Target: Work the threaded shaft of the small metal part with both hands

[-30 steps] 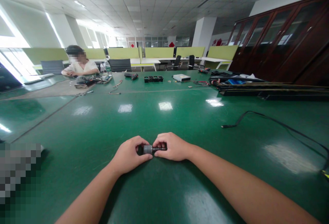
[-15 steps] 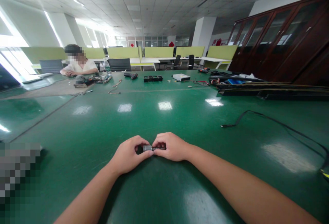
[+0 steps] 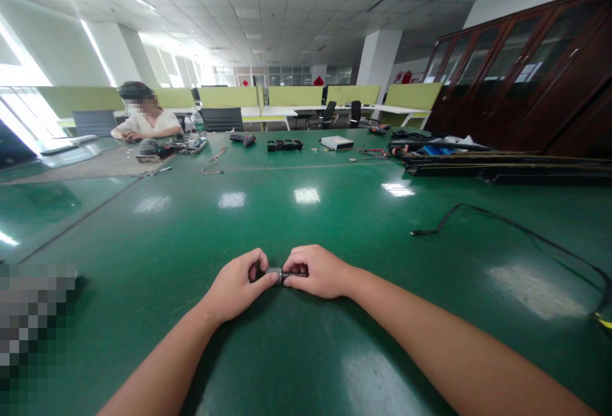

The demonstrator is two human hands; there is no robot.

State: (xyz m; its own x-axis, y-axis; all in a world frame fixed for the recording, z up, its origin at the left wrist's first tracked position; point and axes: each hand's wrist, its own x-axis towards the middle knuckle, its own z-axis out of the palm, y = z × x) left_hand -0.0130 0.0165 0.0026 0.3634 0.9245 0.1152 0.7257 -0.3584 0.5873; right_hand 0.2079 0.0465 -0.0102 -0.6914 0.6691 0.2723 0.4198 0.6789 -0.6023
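A small metal bolt-like piece [image 3: 274,272] lies level between my hands, low over the green table. Its left end is a thick grey cylinder; a thinner dark shaft, seemingly threaded, runs to the right. My left hand [image 3: 240,285] pinches the grey end, thumb in front and curled fingers behind. On the shaft, my right hand [image 3: 318,271] is closed with thumb and fingertips, the shaft's tip passing under the curled fingers. Fingers cover part of the piece, so I cannot tell whether its two sections are separate parts.
A black cable [image 3: 459,207] lies to the right. Along the far side are a power drill [image 3: 243,140], a black slotted part [image 3: 285,146], a silver box [image 3: 337,143] and stacked dark bars [image 3: 449,164]. Another person [image 3: 146,116] sits at the far left. A blurred grey object [image 3: 33,308] is near left.
My left thumb has slid left along the grey cylinder and the fingers behind have lifted a little, baring more of its right end. My right hand is almost still.
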